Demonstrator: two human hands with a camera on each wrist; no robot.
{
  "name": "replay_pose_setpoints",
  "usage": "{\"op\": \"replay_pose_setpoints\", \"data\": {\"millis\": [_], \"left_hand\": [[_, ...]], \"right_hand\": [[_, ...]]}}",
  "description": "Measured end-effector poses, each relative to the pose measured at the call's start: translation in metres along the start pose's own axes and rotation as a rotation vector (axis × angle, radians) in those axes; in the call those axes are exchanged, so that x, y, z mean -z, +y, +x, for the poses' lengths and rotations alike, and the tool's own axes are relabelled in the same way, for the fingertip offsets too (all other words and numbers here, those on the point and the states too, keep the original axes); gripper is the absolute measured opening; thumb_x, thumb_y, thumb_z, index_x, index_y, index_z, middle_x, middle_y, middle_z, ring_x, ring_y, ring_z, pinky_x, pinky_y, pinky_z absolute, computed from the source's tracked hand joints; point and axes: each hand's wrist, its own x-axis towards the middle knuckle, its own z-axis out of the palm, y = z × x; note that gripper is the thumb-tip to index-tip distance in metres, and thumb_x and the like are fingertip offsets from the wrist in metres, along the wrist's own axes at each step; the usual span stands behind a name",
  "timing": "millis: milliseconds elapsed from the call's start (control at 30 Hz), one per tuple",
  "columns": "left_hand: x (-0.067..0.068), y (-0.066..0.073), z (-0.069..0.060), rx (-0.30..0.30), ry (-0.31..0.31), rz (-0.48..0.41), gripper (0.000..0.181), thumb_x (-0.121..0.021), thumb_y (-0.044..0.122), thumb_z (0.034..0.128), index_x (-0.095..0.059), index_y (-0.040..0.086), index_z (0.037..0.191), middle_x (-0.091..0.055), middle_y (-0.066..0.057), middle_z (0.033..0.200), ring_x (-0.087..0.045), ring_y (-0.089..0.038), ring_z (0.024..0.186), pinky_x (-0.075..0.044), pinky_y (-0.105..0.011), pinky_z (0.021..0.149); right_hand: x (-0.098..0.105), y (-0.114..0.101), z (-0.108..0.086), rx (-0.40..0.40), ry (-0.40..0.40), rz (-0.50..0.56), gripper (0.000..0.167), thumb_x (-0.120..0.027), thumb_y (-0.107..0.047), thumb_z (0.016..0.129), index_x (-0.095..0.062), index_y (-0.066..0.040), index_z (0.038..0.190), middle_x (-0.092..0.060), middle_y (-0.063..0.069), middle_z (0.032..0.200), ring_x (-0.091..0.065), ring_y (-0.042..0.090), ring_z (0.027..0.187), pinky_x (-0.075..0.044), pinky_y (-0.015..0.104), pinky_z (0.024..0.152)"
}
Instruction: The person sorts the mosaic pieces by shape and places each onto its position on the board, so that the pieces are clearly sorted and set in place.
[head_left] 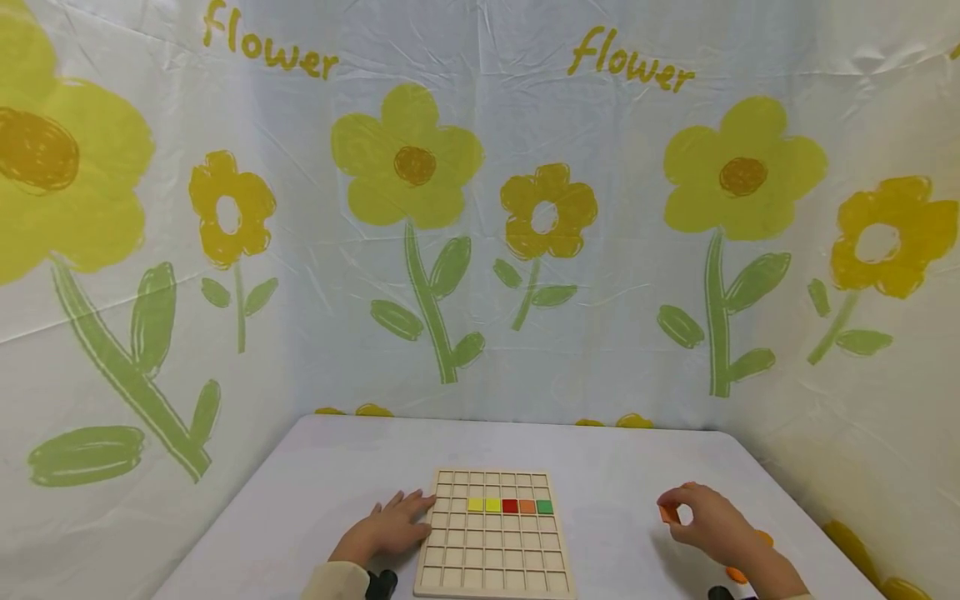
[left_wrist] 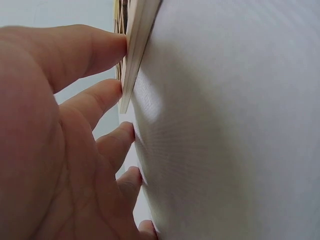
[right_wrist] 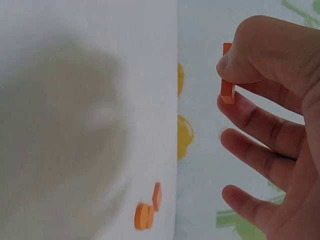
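A gridded board (head_left: pixel 493 581) on a white table (head_left: pixel 360 450), with tiles partly laid. The board lies flat before the person, between the two hands. Five tiles sit side by side in the third row from its far edge; from left to right they are a yellow tile (head_left: pixel 476 505), a second yellow tile (head_left: pixel 492 505), a red tile (head_left: pixel 510 507), an orange tile (head_left: pixel 527 507) and a green tile (head_left: pixel 545 507). They reach the right end of that row; the two squares at its left end are bare, as are all the other rows.

The left hand (head_left: pixel 393 523) is spread beside the board, its thumb touching the left edge and the outer fingertips resting on the table; it grasps nothing. The right hand (head_left: pixel 716 521) is raised above the table, well apart from the board, with a held piece (right_wrist: pixel 228 94), orange, pinched between thumb and fingers. Three loose pieces (right_wrist: pixel 141 216), also orange, lie on the table near the right forearm, two of them close together.

Progress is judged to be early if the whole grid is meant to be covered: one row is partly filled, one piece is in hand and not yet placed, and at least three pieces lie unplaced.
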Motion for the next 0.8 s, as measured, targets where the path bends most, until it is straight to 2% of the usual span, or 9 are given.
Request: {"op": "replay_pose_setpoints", "data": {"millis": [267, 400, 633, 800], "left_hand": [[-0.001, 0.000, 0.001, 0.023, -0.001, 0.002, 0.051, -0.056, 0.033, 0.0918, -0.051, 0.018, 0.141, -0.040, -0.013, 0.152, -0.023, -0.047, 0.144, -0.010, -0.072, 0.112], [-0.001, 0.000, 0.001, 0.023, -0.001, 0.003, 0.052, -0.055, 0.034, 0.0921, -0.051, 0.018, 0.141, -0.040, -0.013, 0.153, -0.023, -0.047, 0.144, -0.010, -0.072, 0.113], [0.001, 0.002, 0.000, 0.022, -0.005, -0.003, 0.052, -0.056, 0.034, 0.0924, -0.051, 0.018, 0.141, -0.039, -0.014, 0.153, -0.022, -0.047, 0.144, -0.009, -0.072, 0.113], [0.001, 0.002, -0.001, 0.018, -0.009, 0.005, 0.052, -0.055, 0.034, 0.0925, -0.050, 0.017, 0.142, -0.039, -0.014, 0.153, -0.022, -0.047, 0.144, -0.009, -0.072, 0.113]], "right_hand": [[-0.010, -0.024, 0.010, -0.050, -0.026, 0.044, 0.025, -0.075, -0.012, 0.075, -0.073, -0.017, 0.100, -0.061, -0.004, 0.093, -0.056, 0.018, 0.088, -0.052, 0.037, 0.078], [-0.015, -0.034, 0.014, -0.044, -0.020, 0.037, 0.025, -0.076, -0.012, 0.075, -0.073, -0.016, 0.100, -0.060, -0.005, 0.091, -0.055, 0.016, 0.084, -0.052, 0.033, 0.073], [-0.027, -0.048, 0.024, -0.039, 0.007, 0.041, 0.021, -0.079, -0.015, 0.076, -0.071, -0.019, 0.094, -0.062, -0.007, 0.086, -0.057, 0.016, 0.085, -0.055, 0.040, 0.081], [-0.035, -0.057, 0.032, -0.016, 0.020, 0.053, 0.018, -0.080, -0.015, 0.075, -0.071, -0.020, 0.091, -0.061, -0.008, 0.086, -0.058, 0.015, 0.085, -0.055, 0.041, 0.083]]}}
